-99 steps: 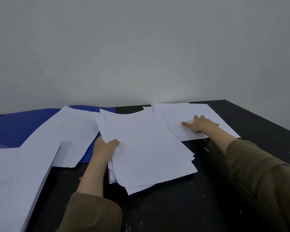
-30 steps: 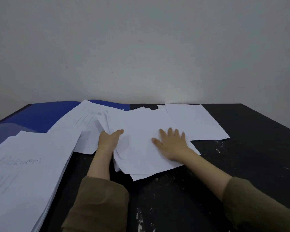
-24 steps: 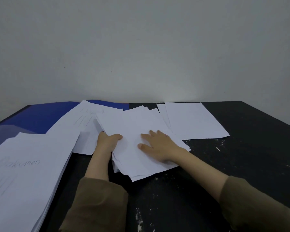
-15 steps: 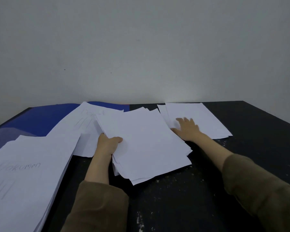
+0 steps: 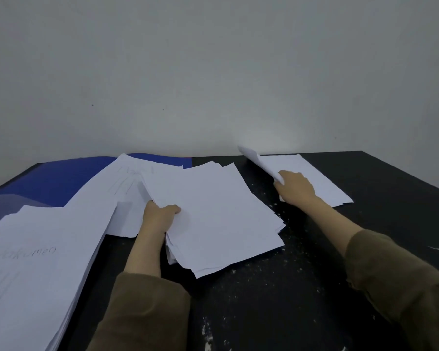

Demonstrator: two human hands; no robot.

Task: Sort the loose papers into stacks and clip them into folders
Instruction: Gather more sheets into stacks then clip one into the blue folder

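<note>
Gripping the left edge of a loose sheaf point(image 5: 213, 219), your left hand point(image 5: 158, 217) has its thumb curled over the top sheet and its fingers hidden beneath. That sheaf sits fanned and uneven at the middle of the black worktop point(image 5: 276, 300). Your right hand point(image 5: 295, 187) reaches to the far right, pinching the near left edge of a sheet point(image 5: 257, 162) and lifting it off the small stack point(image 5: 314, 178) that lies flat there. To the near left you have a thick stack point(image 5: 36, 262) with handwriting on its top page. Beyond it, more papers point(image 5: 107, 196) with faint pencil lines overlap a blue folder point(image 5: 61, 178) lying open at the far left. Both your sleeves point(image 5: 142, 315) are olive brown. White flecks dot the dark worktop.
</note>
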